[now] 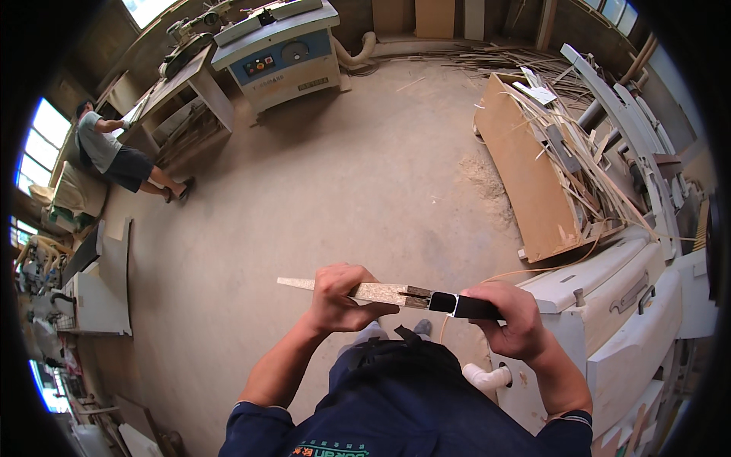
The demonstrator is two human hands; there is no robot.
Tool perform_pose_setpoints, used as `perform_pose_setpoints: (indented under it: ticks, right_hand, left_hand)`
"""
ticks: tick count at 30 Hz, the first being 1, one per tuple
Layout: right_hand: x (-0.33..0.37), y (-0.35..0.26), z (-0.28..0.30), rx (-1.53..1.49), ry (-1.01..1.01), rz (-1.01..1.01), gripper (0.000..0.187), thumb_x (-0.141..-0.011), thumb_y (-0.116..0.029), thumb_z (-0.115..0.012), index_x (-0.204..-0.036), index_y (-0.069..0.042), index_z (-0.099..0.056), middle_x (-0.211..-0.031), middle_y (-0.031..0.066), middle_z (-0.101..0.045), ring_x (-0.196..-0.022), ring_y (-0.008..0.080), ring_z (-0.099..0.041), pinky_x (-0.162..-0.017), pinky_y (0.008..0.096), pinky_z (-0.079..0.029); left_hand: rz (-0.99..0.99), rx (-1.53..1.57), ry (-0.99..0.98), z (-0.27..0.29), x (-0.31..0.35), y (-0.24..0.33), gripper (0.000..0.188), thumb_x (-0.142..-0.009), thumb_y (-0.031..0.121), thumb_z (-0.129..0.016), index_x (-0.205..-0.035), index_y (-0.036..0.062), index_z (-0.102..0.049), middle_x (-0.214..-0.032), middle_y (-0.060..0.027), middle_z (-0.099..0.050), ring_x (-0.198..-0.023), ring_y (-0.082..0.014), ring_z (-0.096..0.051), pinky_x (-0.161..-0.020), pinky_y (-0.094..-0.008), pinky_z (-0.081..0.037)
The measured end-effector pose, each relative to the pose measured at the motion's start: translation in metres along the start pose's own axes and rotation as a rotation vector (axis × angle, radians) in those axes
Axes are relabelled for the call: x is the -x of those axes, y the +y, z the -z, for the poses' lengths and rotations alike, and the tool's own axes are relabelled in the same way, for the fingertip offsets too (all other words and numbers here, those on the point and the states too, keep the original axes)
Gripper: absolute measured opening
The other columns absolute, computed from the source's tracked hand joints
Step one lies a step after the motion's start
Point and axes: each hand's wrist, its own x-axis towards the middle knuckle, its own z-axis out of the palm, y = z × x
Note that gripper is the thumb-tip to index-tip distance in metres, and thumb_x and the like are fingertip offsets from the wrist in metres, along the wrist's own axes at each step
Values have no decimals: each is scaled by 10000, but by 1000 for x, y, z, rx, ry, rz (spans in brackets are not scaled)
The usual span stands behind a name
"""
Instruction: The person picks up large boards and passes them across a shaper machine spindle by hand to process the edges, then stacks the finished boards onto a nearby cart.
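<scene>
In front of my body, my left hand (340,295) is closed round a narrow strip of chipboard (381,293). Its pale, tapering end sticks out to the left, and a dark slot shows in its right end. My right hand (516,320) grips a black hollow profile (476,308) with a thin bright edge at its open end. The two pieces lie nearly in line, end to end. Whether the profile's end touches or overlaps the chipboard, I cannot tell.
A wooden bin (525,190) of offcuts stands on the right, with sawdust (487,183) beside it. Close on my right are a pale machine (620,297) and a white pipe elbow (487,377). A blue-and-white woodworking machine (293,65) stands far ahead; another person (114,148) works far left.
</scene>
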Motion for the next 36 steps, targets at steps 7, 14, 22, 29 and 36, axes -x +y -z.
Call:
perform_pose_setpoints:
  ticks: [7, 14, 22, 29, 36]
  right_hand:
    - [-18, -21, -3, -45, -73, -88, 328, -718, 3, -704, -1020, -18, -577, -839, 142, -651, -701, 304, -639, -608, 337, -512]
    - [-20, -17, -5, 30, -93, -88, 342, -719, 6, -704, -1031, -16, -565, -834, 143, -654, -692, 306, -642, -590, 336, -510]
    - [-33, -24, 5, -85, -128, -201, 299, -733, 24, -689, -1010, -21, -586, -847, 137, -658, -708, 299, -648, -602, 324, -508]
    - [-31, -22, 10, -54, -57, -152, 305, -734, 19, -691, -1022, -18, -597, -893, 147, -667, -712, 295, -656, -605, 321, -514]
    - [-46, -26, 11, 30, -90, -121, 344, -707, 23, -694, -1033, -16, -593, -906, 153, -671, -720, 305, -655, -608, 324, -517]
  left_hand:
    - [-38, 25, 2, 0, 1, 2, 251, -558, 153, -823, -692, 93, -620, -609, -26, -626, -504, -184, -565, -502, -271, -408]
    - [-48, 61, 69, -7, -3, -2, 289, -545, 165, -824, -576, 96, -545, -498, -56, -542, -403, -218, -507, -407, -290, -361]
    - [-43, 66, 69, -9, -6, -1, 294, -545, 167, -823, -579, 94, -540, -510, -59, -546, -415, -214, -514, -402, -294, -351]
    - [-35, 96, 95, -12, -9, -4, 288, -541, 159, -821, -586, 96, -544, -524, -52, -555, -430, -216, -525, -416, -294, -361]
    - [-67, 48, 77, -16, -9, -7, 304, -551, 198, -828, -592, 108, -541, -514, -38, -534, -443, -216, -524, -421, -301, -356]
